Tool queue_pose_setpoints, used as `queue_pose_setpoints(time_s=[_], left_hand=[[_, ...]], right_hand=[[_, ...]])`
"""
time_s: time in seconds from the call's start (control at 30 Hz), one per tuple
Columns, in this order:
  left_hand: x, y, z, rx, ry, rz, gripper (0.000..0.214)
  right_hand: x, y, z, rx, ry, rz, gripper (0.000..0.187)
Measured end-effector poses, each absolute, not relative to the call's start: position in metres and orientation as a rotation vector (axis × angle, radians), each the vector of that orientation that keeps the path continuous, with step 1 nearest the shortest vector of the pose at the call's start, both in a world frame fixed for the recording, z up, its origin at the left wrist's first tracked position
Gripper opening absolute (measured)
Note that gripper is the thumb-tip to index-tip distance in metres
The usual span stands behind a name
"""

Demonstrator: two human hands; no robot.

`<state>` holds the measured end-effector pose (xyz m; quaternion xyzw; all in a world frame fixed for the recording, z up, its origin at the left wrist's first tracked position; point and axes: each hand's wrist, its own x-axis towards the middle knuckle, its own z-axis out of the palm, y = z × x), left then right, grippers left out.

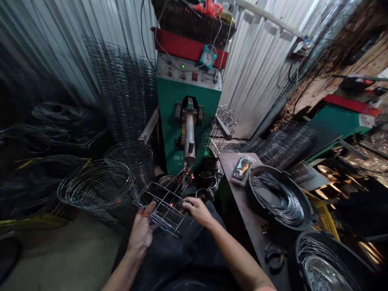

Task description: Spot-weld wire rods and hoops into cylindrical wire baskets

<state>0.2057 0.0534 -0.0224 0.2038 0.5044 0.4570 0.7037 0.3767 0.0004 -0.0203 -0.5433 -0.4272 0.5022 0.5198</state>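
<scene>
A wire rack (pixel 165 194) made of thin metal rods is tilted beneath the electrode arm (pixel 189 139) of a green spot welder (pixel 169 121). Its far side reaches the electrode tip, where orange sparks fly. My left hand (pixel 142 230) grips the rack's near left edge, thumb on top; something orange-brown covers the thumb. On the right side, my right hand (pixel 195 209) pinches the rack between thumb and fingers. Its fingertips are partly hidden. Below the rack lies dark cloth over my lap.
Coiled wire rings (pixel 97 186) stand left of the rack, with tall stacks of rings (pixel 124 89) behind. On the right, a bench (pixel 238 198) bears a phone in a clear bag (pixel 241 169), a black tray of curved wires (pixel 307 210) and pliers (pixel 275 257).
</scene>
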Motion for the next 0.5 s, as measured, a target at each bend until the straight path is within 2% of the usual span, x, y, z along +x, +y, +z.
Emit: queue_pose_setpoints(time_s=[0.27, 0.5], left_hand=[[0.207, 0.05, -0.027, 0.507, 1.096, 1.051, 0.039], [0.198, 0.017, 0.006, 0.633, 1.02, 1.028, 0.048]], right_hand=[[0.377, -0.012, -0.031, -1.351, -1.035, 1.106, 0.027], [0.388, -0.077, -0.04, -1.583, -1.202, 1.034, 0.038]])
